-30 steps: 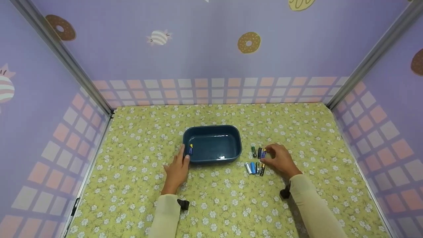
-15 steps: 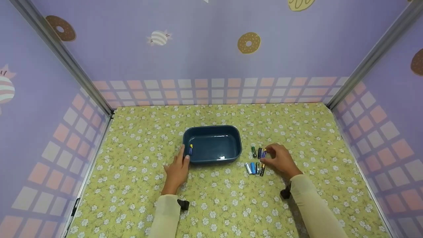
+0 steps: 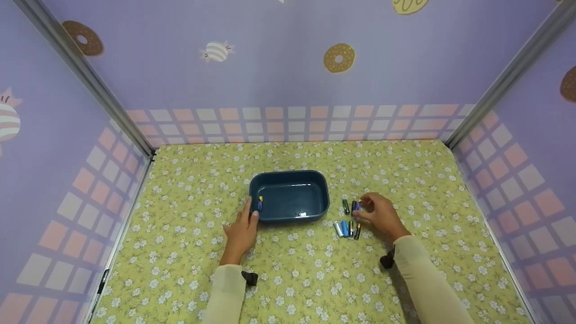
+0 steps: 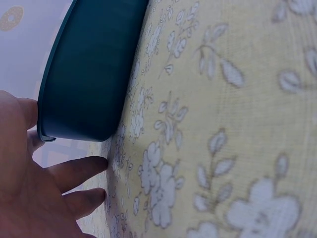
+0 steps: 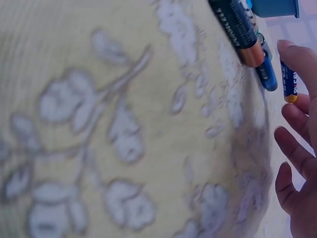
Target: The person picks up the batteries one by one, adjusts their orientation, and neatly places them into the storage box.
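In the head view, my right hand (image 3: 380, 218) pinches a blue battery with a yellow end (image 5: 290, 83) between thumb and forefinger. The battery is upright or slightly tilted, close against a dark battery (image 3: 353, 207). A green-and-black battery (image 3: 345, 206) lies just left of these. My left hand (image 3: 241, 231) rests with spread fingers against the left front corner of a dark teal bin (image 3: 325, 198). Its thumb touches the rim, and lower fingers reach down beside the wall in the left wrist view. Inside the bin, another blue-and-yellow battery (image 3: 260, 204) lies at the left wall.
Nearer than the pinched battery, a second row holds a silver battery (image 3: 338, 229), a light blue battery (image 3: 345, 228), a green-black battery (image 3: 351, 228) and a black, copper-ended battery (image 3: 357, 231). Flowered yellow cloth (image 3: 292, 279) covers the table; purple panels (image 3: 279, 81) stand on three sides.
My right hand has shifted slightly left and away from me, with the pinched battery moving closer to the dark one. My left hand and the bin have stayed in place.
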Demonstrator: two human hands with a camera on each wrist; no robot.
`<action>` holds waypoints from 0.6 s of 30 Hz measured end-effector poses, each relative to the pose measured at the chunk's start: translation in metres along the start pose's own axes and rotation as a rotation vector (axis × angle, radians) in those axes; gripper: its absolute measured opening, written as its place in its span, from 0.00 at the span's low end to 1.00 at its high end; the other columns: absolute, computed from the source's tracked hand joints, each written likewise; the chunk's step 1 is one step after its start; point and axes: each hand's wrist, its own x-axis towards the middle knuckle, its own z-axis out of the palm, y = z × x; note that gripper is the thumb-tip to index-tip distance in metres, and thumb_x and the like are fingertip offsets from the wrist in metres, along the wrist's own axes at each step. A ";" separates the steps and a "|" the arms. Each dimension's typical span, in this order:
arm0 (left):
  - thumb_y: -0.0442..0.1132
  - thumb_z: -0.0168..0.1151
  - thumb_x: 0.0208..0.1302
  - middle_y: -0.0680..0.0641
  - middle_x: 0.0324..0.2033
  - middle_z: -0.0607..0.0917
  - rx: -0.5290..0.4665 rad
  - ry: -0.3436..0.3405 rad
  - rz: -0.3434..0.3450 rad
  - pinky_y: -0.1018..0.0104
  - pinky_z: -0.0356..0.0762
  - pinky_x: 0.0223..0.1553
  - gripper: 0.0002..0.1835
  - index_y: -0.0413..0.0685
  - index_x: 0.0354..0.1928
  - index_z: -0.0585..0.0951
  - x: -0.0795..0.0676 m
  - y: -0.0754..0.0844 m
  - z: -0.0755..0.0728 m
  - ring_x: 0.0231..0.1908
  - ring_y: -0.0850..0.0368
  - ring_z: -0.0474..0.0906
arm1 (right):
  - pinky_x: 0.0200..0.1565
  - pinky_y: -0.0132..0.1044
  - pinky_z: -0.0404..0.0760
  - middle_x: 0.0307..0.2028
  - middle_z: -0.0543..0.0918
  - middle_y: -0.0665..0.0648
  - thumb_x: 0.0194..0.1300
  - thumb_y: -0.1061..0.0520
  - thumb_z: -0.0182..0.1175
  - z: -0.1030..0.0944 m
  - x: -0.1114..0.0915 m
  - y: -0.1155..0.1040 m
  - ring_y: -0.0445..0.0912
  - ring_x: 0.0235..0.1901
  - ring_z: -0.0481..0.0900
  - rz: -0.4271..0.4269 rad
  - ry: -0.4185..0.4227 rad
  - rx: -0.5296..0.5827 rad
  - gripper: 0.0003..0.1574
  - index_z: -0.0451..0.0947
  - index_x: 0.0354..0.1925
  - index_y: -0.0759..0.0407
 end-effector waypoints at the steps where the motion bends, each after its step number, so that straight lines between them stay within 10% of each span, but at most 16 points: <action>1: 0.66 0.32 0.80 0.43 0.80 0.57 0.002 -0.001 0.000 0.19 0.21 0.68 0.34 0.76 0.82 0.41 0.000 0.000 0.000 0.78 0.32 0.53 | 0.47 0.52 0.83 0.49 0.83 0.54 0.61 0.38 0.73 0.000 0.001 -0.002 0.49 0.46 0.81 -0.011 0.006 -0.006 0.34 0.78 0.59 0.53; 18: 0.66 0.33 0.80 0.43 0.80 0.57 -0.010 0.005 0.012 0.19 0.20 0.68 0.34 0.77 0.82 0.41 -0.001 -0.001 0.000 0.78 0.33 0.52 | 0.44 0.51 0.82 0.49 0.83 0.54 0.62 0.40 0.73 0.004 0.019 -0.041 0.53 0.45 0.81 -0.119 0.055 0.035 0.33 0.80 0.58 0.56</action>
